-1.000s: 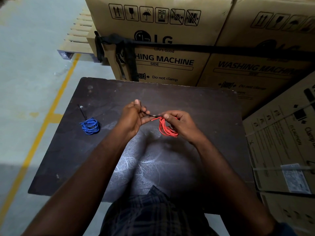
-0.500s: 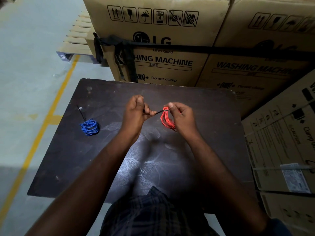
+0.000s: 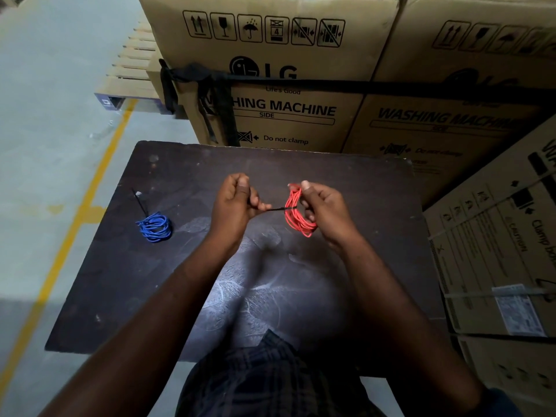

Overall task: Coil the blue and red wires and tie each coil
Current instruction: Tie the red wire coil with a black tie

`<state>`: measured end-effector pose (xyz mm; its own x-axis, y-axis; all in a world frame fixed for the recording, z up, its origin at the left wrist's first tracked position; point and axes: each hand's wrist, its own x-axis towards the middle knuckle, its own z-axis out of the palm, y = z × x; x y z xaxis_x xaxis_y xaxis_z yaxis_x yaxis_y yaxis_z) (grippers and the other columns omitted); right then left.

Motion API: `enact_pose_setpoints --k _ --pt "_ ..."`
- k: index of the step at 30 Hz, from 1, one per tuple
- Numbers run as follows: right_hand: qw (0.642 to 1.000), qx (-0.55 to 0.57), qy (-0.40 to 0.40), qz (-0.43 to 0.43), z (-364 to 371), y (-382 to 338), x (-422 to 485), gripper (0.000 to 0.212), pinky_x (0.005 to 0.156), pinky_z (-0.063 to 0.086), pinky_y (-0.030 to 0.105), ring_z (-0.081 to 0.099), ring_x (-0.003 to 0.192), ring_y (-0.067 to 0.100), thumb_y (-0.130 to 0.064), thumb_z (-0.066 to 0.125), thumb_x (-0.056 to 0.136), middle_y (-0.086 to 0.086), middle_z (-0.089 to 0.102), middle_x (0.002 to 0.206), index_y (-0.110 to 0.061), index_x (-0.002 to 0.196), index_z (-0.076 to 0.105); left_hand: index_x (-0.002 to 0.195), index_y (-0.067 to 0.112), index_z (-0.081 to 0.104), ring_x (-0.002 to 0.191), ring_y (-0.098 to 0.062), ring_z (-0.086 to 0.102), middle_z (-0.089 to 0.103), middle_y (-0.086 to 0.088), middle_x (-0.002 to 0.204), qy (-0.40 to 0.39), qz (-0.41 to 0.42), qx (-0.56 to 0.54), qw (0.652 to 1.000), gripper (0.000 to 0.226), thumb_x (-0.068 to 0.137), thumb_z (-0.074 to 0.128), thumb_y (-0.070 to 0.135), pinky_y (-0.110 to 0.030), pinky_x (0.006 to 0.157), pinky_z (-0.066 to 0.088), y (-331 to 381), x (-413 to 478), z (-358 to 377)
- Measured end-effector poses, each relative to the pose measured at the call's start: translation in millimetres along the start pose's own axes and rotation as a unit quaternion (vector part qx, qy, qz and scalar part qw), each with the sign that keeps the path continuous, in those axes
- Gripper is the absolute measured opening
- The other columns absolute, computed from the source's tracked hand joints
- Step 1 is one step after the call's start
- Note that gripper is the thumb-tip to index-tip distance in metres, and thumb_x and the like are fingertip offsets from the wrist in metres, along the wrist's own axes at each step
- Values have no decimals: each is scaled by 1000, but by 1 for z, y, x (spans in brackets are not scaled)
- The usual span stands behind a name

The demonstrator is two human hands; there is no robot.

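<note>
Stacked cardboard boxes [image 3: 285, 115] printed "WASHING MACHINE" and bound by a black strap [image 3: 391, 85] are seen at twelve o'clock beyond a dark, scuffed table [image 3: 144, 284]. More boxes are leaned at three o'clock. A grey floor [image 3: 45, 115] marked with a yellow line [image 3: 75, 221] is shown at nine o'clock, with a wooden pallet [image 3: 129, 82] at eleven o'clock.

Above the middle of the table, a red wire coil [image 3: 296, 216] is gripped by the right hand [image 3: 329, 212], whose fingers are curled round the coil's three o'clock side and whose thumb is pressed on its top. A thin black tie [image 3: 278, 209] is stretched taut from the coil's nine o'clock edge to the left hand [image 3: 234, 203], where its free end is pinched between thumb and curled fingers. Whether the tie is closed fully round the coil cannot be told. The two hands are held near each other, joined only by the tie.

The blue wire coil [image 3: 156, 226] is laid flat on the table at nine o'clock from the hands, well apart from them. A dark tie tail [image 3: 140, 203] is seen sticking out of it toward eleven o'clock.

A plaid garment [image 3: 264, 377] is visible at six o'clock, between the forearms.
</note>
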<state>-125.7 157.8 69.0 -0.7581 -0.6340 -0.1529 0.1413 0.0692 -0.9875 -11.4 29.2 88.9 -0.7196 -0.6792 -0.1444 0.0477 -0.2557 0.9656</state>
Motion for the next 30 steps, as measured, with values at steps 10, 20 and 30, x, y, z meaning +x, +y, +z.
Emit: enact_pose_setpoints --k 10,20,30 --pt "1000 11 -14 19 9 -3 -6 19 41 28 19 34 43 7 -26 69 87 -7 46 51 -11 76 67 95 14 45 55 -14 61 51 1 58 3 -4 -57 998 17 107 34 20 -37 72 60 14 2 2" --pt "988 140 39 47 13 -6 -1 22 34 23 16 30 32 8 -15 63 89 1 41 45 -11 68 59 95 14 44 54 -10 55 48 0 60 -13 -29 -95 995 17 107 32 19 -43 70 61 17 0 11" --pt "995 83 -22 50 22 4 -5 23 34 32 18 33 33 11 -7 37 101 -5 39 41 -14 79 37 93 15 45 56 -11 49 44 -1 63 6 -22 -76 997 19 107 33 20 -43 69 59 19 2 3"
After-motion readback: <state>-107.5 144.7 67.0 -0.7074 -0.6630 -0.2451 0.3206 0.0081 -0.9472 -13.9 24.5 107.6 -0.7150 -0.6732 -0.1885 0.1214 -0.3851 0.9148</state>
